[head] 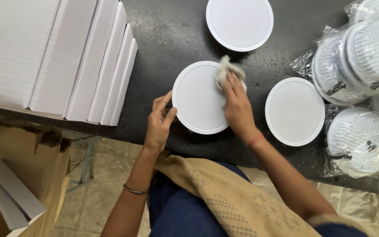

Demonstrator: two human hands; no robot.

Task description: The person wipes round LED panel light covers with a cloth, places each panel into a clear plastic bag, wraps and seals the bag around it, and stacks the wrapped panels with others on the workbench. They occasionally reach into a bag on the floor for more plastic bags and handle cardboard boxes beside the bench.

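A round white light panel lies face up on the black table, near its front edge. My left hand grips the panel's left rim with thumb and fingers. My right hand presses a crumpled white cloth onto the panel's upper right part.
Two more round white panels lie on the table, one at the back and one to the right. Several plastic-bagged panels pile at the right edge. Flat white cartons are stacked at left. A brown cardboard box stands on the floor.
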